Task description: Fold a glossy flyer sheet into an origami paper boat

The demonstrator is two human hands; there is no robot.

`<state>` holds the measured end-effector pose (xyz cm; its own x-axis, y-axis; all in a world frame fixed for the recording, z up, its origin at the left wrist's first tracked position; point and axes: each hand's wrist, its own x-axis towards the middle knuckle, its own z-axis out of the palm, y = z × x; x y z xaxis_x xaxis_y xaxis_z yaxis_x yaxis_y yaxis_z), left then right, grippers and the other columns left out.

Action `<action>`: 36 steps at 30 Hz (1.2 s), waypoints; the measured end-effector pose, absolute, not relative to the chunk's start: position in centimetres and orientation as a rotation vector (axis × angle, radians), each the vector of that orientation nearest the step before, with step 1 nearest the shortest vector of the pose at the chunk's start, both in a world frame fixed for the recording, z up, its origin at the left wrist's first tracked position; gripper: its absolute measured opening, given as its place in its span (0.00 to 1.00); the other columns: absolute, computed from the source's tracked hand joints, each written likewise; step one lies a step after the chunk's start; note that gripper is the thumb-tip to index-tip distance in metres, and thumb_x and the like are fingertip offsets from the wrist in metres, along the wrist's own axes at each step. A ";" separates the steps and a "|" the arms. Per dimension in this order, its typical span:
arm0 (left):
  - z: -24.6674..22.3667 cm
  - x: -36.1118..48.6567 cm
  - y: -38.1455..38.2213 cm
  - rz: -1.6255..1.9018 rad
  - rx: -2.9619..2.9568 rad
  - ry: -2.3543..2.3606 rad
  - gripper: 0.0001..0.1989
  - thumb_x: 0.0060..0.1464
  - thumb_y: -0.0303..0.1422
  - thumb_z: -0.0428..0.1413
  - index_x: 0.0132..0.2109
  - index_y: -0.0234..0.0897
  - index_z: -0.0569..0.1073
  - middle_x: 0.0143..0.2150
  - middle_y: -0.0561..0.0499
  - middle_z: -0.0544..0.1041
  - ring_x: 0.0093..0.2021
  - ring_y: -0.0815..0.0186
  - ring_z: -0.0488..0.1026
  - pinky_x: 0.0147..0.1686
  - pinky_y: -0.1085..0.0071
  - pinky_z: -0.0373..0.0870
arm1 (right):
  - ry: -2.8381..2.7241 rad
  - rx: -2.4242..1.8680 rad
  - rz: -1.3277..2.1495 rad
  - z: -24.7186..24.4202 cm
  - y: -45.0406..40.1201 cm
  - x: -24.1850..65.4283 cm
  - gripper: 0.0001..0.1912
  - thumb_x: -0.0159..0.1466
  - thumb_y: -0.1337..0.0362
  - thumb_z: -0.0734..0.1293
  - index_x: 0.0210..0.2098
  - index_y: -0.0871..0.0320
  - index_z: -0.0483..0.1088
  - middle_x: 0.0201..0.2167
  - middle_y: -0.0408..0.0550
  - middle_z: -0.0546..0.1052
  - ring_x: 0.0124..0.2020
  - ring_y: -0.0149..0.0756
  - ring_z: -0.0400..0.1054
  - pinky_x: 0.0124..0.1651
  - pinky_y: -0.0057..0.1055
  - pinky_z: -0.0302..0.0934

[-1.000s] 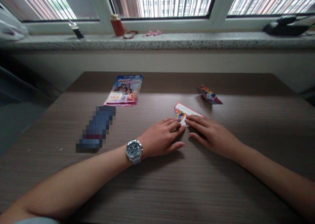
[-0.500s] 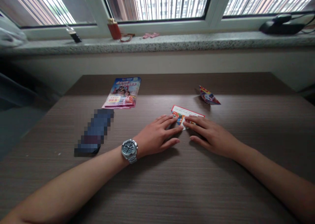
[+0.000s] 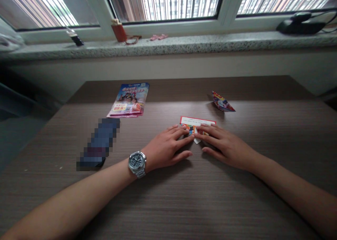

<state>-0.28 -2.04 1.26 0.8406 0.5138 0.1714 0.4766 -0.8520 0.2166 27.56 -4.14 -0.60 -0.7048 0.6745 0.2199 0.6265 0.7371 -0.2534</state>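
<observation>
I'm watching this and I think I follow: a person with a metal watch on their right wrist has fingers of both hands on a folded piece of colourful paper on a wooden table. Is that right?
Not quite: the silver wristwatch is on the left wrist, not the right, as the head view shows. The rest stands: the left hand and the right hand both have fingers on the folded colourful paper on the wooden table.

The only legible text is the number 89.9, printed in a box at the lower left of the flyer [image 3: 127, 100], upper middle of the frame. The flyer's headline and the small print on the folded paper [image 3: 197, 121] are too small to read.
</observation>
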 end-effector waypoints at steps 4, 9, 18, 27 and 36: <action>1.5 -0.4 -2.0 0.279 2.861 0.790 0.26 0.70 0.47 0.47 0.69 0.43 0.63 0.66 0.44 0.69 0.68 0.53 0.63 0.70 0.50 0.53 | -2.627 -0.991 0.239 -0.5 -4.1 27.5 0.26 0.72 0.59 0.63 0.68 0.52 0.62 0.67 0.59 0.66 0.68 0.51 0.60 0.68 0.53 0.57; 1.9 -0.6 -2.0 0.230 2.889 0.803 0.26 0.70 0.49 0.46 0.70 0.47 0.61 0.67 0.45 0.68 0.70 0.51 0.60 0.66 0.46 0.51 | -2.627 -0.987 0.242 -0.6 -4.0 27.5 0.28 0.71 0.59 0.63 0.69 0.51 0.60 0.68 0.58 0.66 0.68 0.51 0.59 0.68 0.54 0.57; 2.0 -0.7 -1.9 0.182 2.946 0.830 0.24 0.72 0.47 0.43 0.70 0.51 0.60 0.72 0.43 0.60 0.70 0.53 0.60 0.64 0.47 0.50 | -2.641 -0.990 0.260 -0.7 -3.8 27.7 0.26 0.72 0.59 0.63 0.68 0.52 0.62 0.68 0.58 0.65 0.69 0.50 0.58 0.68 0.53 0.57; 1.7 -1.0 -1.7 0.209 2.927 0.869 0.27 0.68 0.53 0.47 0.69 0.53 0.63 0.72 0.38 0.58 0.71 0.48 0.56 0.63 0.42 0.52 | -2.634 -0.984 0.284 -0.7 -3.9 27.7 0.27 0.72 0.59 0.63 0.69 0.51 0.60 0.69 0.57 0.65 0.69 0.50 0.58 0.68 0.55 0.57; 1.8 -0.9 -1.8 0.252 2.891 0.896 0.31 0.62 0.58 0.51 0.67 0.52 0.66 0.71 0.38 0.60 0.71 0.47 0.57 0.64 0.41 0.50 | -2.618 -0.986 0.313 -0.8 -3.8 27.8 0.27 0.71 0.59 0.63 0.69 0.50 0.61 0.68 0.56 0.65 0.69 0.50 0.58 0.68 0.55 0.56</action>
